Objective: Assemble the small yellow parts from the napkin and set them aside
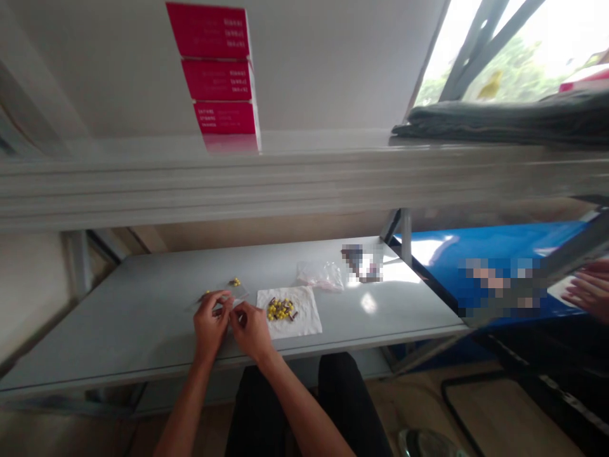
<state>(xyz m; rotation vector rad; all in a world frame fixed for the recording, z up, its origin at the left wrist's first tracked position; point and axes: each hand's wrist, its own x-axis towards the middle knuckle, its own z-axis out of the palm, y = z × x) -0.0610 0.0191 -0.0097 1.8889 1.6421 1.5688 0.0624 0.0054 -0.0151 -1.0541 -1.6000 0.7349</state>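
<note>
The left hand [212,320] and right hand [250,330] meet at the fingertips just above the counter, both curled inward in a close pinch rather than released. Whatever lies between the fingers is too small and too hidden to make out, so I cannot tell whether they are grasping anything. The pinch sits over a clear plastic film [236,293], with a small cluster of yellow beads [235,282] just beyond it. Right beside the right hand, a pile of yellow beads and brown pieces [280,310] lies on a white paper napkin [305,320], probably placed there to stop the small loose pieces rolling across the smooth grey counter [143,336]. Further along the counter lie a crumpled clear plastic bag [320,276] and a pixelated packet [361,263]. Above, three red boxes [214,70] sit in a row on a shelf [143,190], with a folded dark cloth [499,120] at its far end. To the right, past a blue panel [495,254], another person's hand [590,289] shows at the frame's edge.
</note>
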